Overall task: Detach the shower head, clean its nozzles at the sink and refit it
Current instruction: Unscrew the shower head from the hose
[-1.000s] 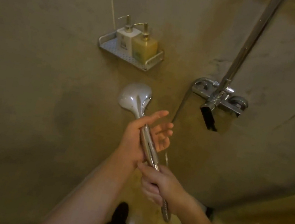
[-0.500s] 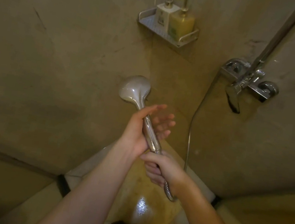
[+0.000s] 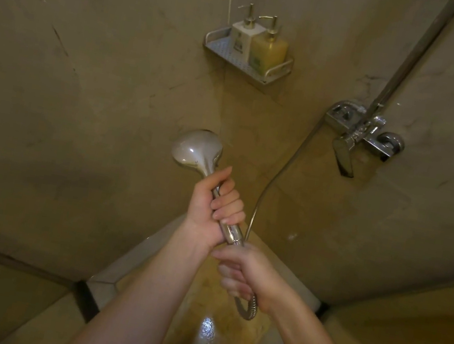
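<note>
While we hold the shower head (image 3: pixel 197 148) up in front of the shower wall, its chrome shell looks rigid, smooth and probably slick, and we judge it light enough for one hand, though a drop onto the tile could crack it. Our left hand (image 3: pixel 213 206) wraps the handle just below the round face, fingers (image 3: pixel 229 202) curled fully round the shaft with the thumb along its far side; that straight stem seems the soundest place to take it. Directly beneath those fingers, our right hand (image 3: pixel 244 272) closes on the joint where the hose (image 3: pixel 273 183) meets the handle, knuckles bent tight, so the nut itself is hidden. From below that fist the ribbed hose loops out, limp and springy, then climbs to the mixer valve (image 3: pixel 360 131). Beyond the fingertips a wall shelf (image 3: pixel 280 69) carries two pump bottles (image 3: pixel 257 43).
</note>
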